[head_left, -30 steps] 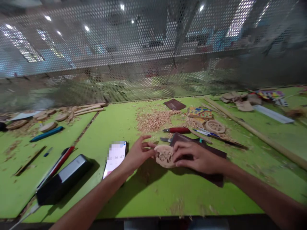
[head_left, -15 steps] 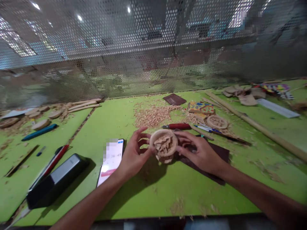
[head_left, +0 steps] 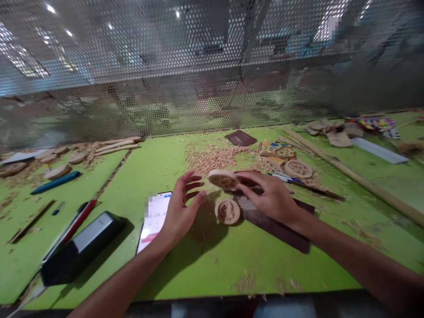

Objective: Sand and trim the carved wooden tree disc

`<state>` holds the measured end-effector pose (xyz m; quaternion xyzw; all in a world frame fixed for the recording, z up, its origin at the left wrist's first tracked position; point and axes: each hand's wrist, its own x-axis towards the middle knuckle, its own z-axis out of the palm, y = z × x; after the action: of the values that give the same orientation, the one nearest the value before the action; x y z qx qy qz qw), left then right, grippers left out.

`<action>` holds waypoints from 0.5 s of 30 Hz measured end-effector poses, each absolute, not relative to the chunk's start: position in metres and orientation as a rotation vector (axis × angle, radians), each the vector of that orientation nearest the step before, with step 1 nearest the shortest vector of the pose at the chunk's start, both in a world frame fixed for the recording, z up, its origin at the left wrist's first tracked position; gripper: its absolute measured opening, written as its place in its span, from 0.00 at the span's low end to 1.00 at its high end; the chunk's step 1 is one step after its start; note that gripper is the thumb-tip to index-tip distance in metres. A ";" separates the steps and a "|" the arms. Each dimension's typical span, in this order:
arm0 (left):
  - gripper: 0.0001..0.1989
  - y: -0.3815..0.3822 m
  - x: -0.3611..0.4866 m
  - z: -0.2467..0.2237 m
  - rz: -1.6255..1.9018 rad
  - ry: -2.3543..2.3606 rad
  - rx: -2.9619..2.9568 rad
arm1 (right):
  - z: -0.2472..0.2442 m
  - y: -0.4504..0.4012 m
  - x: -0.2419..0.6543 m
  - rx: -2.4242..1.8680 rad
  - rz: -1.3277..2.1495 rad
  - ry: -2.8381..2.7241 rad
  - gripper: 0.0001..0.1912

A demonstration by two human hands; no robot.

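Observation:
My right hand grips the edge of a round carved wooden disc, tilted and held above the green table. Below it a smaller round wooden carving with a raised rim lies on the table. To the left, my left hand is empty, its fingers apart, beside a lit phone. A dark brown sheet lies partly under my right hand and forearm.
Wood shavings are heaped behind my hands. Another carved disc, pens and a patterned box lie right of them. A long wooden pole crosses the right side. At left are a black case and a blue tool.
My left hand has let go of the carved disc. My right hand has lifted and tilted it slightly away, uncovering the smaller carving on the table.

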<state>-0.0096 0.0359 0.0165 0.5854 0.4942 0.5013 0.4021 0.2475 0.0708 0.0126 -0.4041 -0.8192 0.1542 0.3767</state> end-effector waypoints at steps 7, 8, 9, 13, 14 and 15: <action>0.27 0.036 -0.012 0.018 1.331 1.235 1.627 | 0.006 0.077 0.247 -0.773 -0.341 -2.548 0.17; 0.27 0.035 -0.011 0.018 1.331 1.236 1.657 | 0.006 0.077 0.247 -0.788 -0.313 -2.515 0.16; 0.27 0.035 -0.010 0.018 1.327 1.240 1.690 | 0.006 0.077 0.247 -0.814 -0.255 -2.462 0.16; 0.28 0.033 -0.009 0.022 1.306 1.258 1.757 | 0.016 0.073 0.247 -1.002 0.246 -2.059 0.13; 0.29 0.033 -0.008 0.023 1.292 1.251 1.727 | 0.018 0.072 0.247 -1.037 0.433 -1.974 0.13; 0.29 0.033 -0.009 0.024 1.274 1.241 1.678 | 0.020 0.071 0.248 -1.060 0.624 -1.903 0.14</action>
<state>-0.0085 0.0330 0.0237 0.6451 0.4770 0.4898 0.3413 0.2476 0.0708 0.0204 -0.4235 -0.7606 0.2495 0.4241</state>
